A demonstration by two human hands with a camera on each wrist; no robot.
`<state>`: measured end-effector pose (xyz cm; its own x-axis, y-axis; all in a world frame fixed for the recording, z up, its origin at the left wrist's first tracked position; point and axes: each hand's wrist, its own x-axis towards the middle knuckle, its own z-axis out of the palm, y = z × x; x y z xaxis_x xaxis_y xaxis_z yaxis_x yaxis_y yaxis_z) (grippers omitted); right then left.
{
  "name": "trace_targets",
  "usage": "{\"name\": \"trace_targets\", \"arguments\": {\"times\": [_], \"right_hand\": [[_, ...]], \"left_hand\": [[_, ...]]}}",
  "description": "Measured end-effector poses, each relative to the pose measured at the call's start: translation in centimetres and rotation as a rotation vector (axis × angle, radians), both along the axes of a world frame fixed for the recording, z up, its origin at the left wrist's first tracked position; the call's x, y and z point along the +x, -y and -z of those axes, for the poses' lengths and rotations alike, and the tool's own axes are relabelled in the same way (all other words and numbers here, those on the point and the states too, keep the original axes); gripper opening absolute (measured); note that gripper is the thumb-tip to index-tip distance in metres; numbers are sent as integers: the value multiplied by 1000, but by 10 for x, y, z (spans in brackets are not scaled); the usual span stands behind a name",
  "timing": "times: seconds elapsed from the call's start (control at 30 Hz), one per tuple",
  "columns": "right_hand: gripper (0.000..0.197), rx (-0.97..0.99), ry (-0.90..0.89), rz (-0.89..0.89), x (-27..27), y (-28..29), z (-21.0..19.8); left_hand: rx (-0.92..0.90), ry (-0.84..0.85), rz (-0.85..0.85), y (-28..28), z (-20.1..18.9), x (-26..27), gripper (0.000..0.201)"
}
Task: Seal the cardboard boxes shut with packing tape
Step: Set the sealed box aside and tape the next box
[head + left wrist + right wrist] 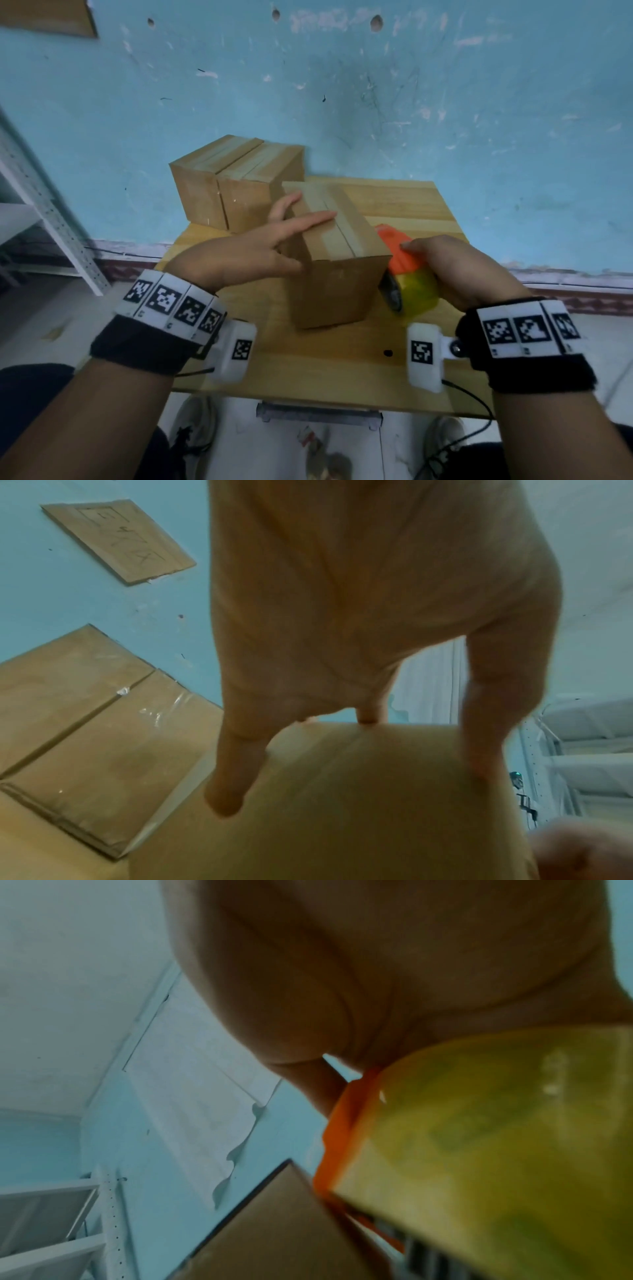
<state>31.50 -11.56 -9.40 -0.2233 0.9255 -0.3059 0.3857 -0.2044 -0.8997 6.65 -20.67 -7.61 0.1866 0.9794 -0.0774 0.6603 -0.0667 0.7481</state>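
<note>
Left hand (260, 246) lies flat, steadying the light, stiff box (337, 260) by its top; right hand (455, 270) grips the tape dispenser (406, 274).

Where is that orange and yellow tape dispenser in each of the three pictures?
Head: tape dispenser right of centre, gripped by the right hand, against the near cardboard box.
Left wrist: not in it; only the left hand resting on that box.
Right wrist: lower right, filling the corner.
Shared landmark: the near cardboard box, seen in all three.
</note>
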Motion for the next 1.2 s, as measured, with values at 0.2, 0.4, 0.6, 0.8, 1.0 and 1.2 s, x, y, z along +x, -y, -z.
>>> {"name": "trace_targets", "arguments": {"times": [0.2,0.4,0.6,0.8,1.0,1.2], "right_hand": [[50,251,-70,37,4,-3,-12],[43,373,-265,114,1,1,-14],[30,447,-514,68,3,19,-32],[32,353,-506,-235,11,26,-33],[32,335,-526,-254,14,23,-30],[30,352,-570,-280,10,25,-32]], "left_hand": [[125,-97,-60,0,7,3,94],[269,-31,-57,-5,9,-5,74],[333,-50,-103,-19,25,-1,74],[395,-14,-101,-25,25,9,63],[541,315,-372,-8,16,14,45],[524,482,-402,15,1,32,33]]}}
